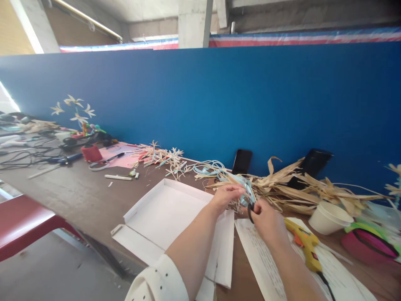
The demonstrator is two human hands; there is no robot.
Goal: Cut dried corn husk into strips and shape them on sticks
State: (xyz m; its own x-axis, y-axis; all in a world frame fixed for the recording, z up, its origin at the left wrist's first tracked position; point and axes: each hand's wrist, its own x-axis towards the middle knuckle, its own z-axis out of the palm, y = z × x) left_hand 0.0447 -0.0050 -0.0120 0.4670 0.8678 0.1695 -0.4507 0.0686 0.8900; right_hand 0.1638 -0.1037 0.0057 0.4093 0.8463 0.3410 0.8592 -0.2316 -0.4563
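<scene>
My left hand is closed in a pinch beside a tangle of light blue ribbon. What lies between its fingertips is too small to make out. Just to the right, my right hand grips black-handled scissors, whose blades are hard to see against the ribbon. Both hands are close together over the table, near an open white cardboard box and a heap of dried husks.
A yellow glue gun lies on written paper at the right. Nearby stand a white cup and a pink container. Two phones lean by the blue partition. Husk flowers and red tape sit leftward.
</scene>
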